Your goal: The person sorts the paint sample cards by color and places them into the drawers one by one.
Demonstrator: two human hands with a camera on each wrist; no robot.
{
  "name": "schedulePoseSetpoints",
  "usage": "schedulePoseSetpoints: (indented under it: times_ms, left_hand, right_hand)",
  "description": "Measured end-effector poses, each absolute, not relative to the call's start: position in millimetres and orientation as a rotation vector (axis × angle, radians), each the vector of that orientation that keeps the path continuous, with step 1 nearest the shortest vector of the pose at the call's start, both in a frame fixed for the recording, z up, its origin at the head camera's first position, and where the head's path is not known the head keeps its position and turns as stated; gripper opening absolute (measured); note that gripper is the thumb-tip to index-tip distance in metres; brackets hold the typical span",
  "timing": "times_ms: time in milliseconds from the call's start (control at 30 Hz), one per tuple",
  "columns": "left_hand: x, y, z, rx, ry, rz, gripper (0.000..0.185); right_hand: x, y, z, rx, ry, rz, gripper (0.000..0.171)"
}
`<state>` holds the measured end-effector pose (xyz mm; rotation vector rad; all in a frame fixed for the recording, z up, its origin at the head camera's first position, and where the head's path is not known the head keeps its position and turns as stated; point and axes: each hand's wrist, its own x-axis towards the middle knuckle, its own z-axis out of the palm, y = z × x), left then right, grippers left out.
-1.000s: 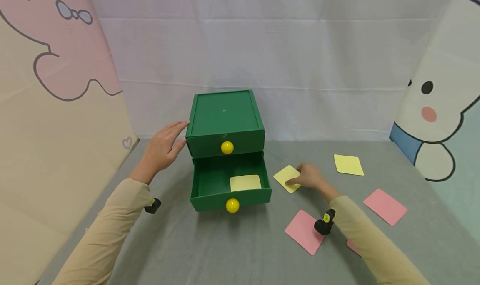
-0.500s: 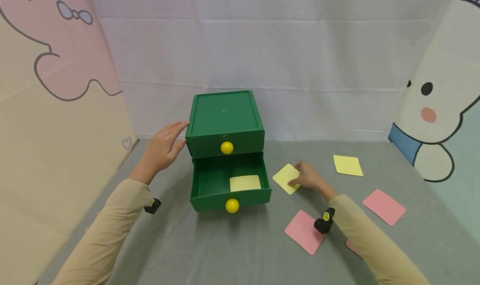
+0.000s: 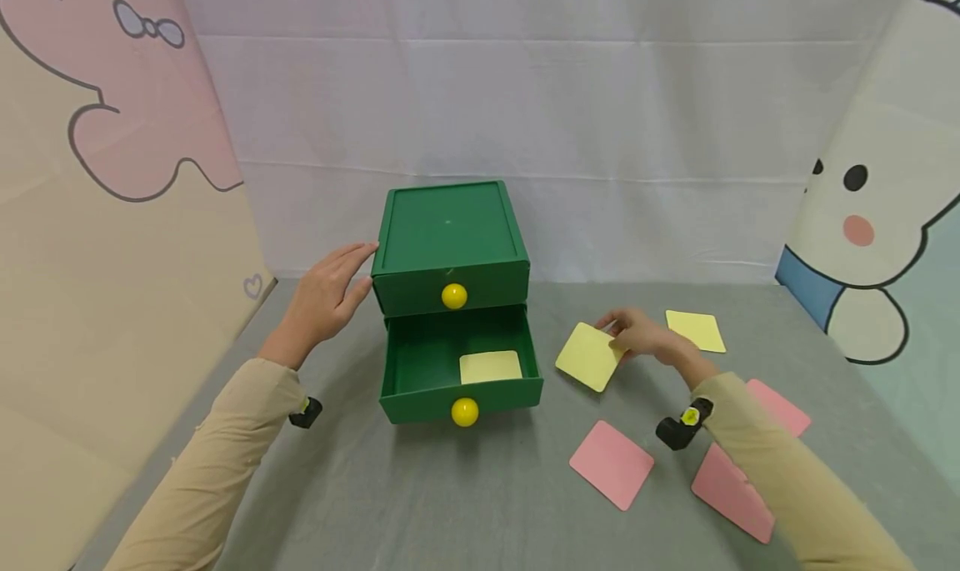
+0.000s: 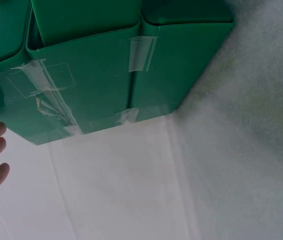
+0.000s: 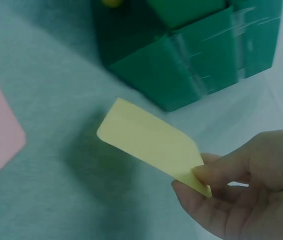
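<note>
My right hand pinches a yellow card by one corner between thumb and fingers. In the right wrist view this card is tilted and off the table, its shadow below it. My left hand has its fingers extended, the tips touching the upper left side of the green drawer cabinet. A lower drawer with a yellow knob is pulled out. Inside it, toward the right, lies another yellow card. The drawer above is closed.
On the grey table, a yellow card lies behind my right arm. Pink cards lie nearer: one in front, one partly under the sleeve, one farther right. A white cloth hangs behind.
My right hand has lifted the yellow card off the table and moved slightly to the right and back. More of a pink card shows beside the sleeve. The left hand has not moved.
</note>
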<state>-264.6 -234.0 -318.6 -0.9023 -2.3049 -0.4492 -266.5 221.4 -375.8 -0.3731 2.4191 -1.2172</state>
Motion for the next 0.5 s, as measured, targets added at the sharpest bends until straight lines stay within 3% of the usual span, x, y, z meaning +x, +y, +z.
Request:
schedulePoseSetpoints:
  times_ms: [500]
  left_hand:
    - [-265,-234,-319,-0.893,-2.306,-0.44,0.063]
  right_hand:
    - [-252,202,-278,-0.545,2.252,-1.279,0.033]
